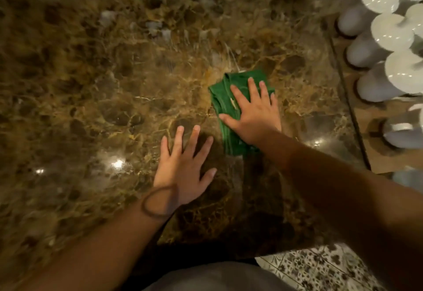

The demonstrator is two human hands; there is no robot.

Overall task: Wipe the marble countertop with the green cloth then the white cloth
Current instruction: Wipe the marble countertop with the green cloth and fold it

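A folded green cloth [225, 105] lies on the brown marble countertop [103, 84], right of centre. My right hand [254, 112] presses flat on top of it, fingers spread, palm covering its right half. My left hand [183, 164] rests flat on the bare marble just left of and nearer than the cloth, fingers apart, holding nothing. A dark band circles my left wrist. No white cloth is in view.
Several white ceramic mugs [375, 84] hang on a wooden stand [370, 153] along the right edge of the counter. The counter's near edge runs below my arms, with patterned floor tiles [320, 270] beyond it at the lower right.
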